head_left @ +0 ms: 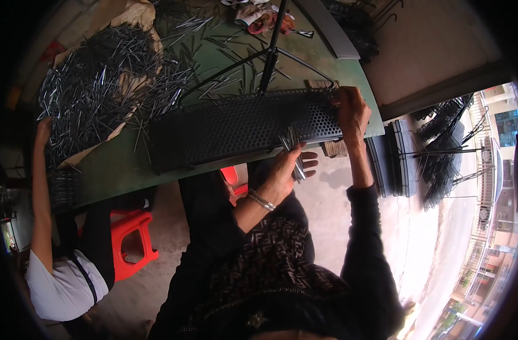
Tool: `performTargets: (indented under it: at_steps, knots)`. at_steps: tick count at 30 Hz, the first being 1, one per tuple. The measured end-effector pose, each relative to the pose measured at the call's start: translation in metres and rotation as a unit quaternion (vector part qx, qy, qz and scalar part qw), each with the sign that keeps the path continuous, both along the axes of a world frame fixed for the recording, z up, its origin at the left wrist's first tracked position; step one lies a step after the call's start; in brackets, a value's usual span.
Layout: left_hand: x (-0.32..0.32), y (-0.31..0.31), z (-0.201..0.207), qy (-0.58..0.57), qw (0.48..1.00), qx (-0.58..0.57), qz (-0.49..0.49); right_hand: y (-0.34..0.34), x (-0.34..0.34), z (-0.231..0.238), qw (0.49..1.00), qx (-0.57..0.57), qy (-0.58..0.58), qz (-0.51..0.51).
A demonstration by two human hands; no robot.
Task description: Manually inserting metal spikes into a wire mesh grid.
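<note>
A long black perforated metal panel [225,127] lies tilted along the near edge of the green table. At its right end my right hand [354,113] is closed on the corner, fingers bent over the edge. Just below the panel's near edge, my left hand [284,173] holds a small bundle of thin metal strips [293,148], pinned by the thumb while the other fingers stretch out to the right. A black metal stand [268,68] with spreading legs rises behind the panel; where its legs meet the panel is partly hidden.
A big heap of dark metal strips [100,73] lies on brown paper at the left, with loose ones scattered over the green table [120,178]. A co-worker's arm [41,187] reaches to the heap. A red stool [134,241] stands below; flat panels [403,158] stack at the right.
</note>
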State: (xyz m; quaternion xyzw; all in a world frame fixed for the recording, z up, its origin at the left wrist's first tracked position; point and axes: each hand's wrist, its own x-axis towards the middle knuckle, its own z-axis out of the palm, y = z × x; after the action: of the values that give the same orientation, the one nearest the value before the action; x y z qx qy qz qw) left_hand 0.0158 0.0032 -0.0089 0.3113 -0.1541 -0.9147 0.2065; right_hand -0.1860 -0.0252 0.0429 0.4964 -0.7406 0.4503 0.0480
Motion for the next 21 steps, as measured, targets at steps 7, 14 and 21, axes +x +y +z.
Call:
performTargets:
  at_steps: [7, 14, 21]
  knots:
    - [0.003, 0.003, 0.002, -0.002, 0.999, -0.002, 0.044, 0.0, -0.001, 0.014, 0.999, 0.03, 0.0, 0.039]
    - [0.006, 0.001, 0.005, 0.012, 1.0, 0.0, 0.025, -0.002, -0.008, 0.021, 0.991, 0.07, -0.032, 0.107]
    - [0.007, 0.001, 0.007, 0.018, 0.999, -0.014, 0.022, -0.006, -0.007, 0.009, 0.988, 0.07, -0.031, 0.136]
